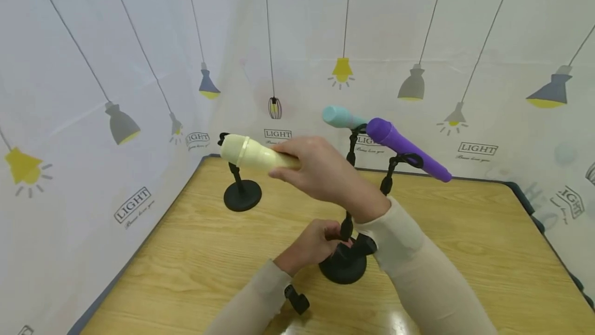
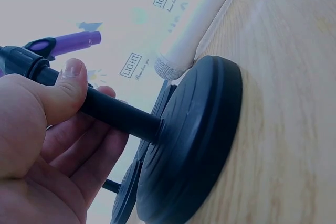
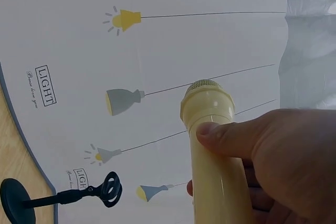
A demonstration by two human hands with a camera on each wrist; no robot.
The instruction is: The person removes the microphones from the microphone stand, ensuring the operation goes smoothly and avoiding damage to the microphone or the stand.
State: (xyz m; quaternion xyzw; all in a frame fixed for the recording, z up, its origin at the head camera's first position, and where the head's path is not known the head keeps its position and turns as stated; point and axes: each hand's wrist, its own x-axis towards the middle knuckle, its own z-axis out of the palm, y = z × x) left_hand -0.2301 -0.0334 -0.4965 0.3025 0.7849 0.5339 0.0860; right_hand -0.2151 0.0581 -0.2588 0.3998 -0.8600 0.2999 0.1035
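Observation:
My right hand (image 1: 316,162) grips a pale yellow microphone (image 1: 251,153) by its body, holding it in the air with the head pointing left. In the right wrist view the thumb (image 3: 212,134) lies along the microphone just below its collar. Lower down, my left hand (image 1: 313,244) holds the pole of a black microphone stand (image 2: 121,114), thumb on one side and fingers on the other. That stand's round base (image 1: 342,269) is on the table. A purple microphone (image 1: 404,149) sits tilted in a black clip, and a teal microphone (image 1: 341,117) rests in another clip behind it.
At the back left is another stand (image 1: 243,195) with a bare clip (image 3: 110,189). Beyond the held base, the left wrist view shows a white microphone (image 2: 194,24) with a mesh head. A printed curtain (image 1: 297,41) surrounds the wooden table (image 1: 186,252).

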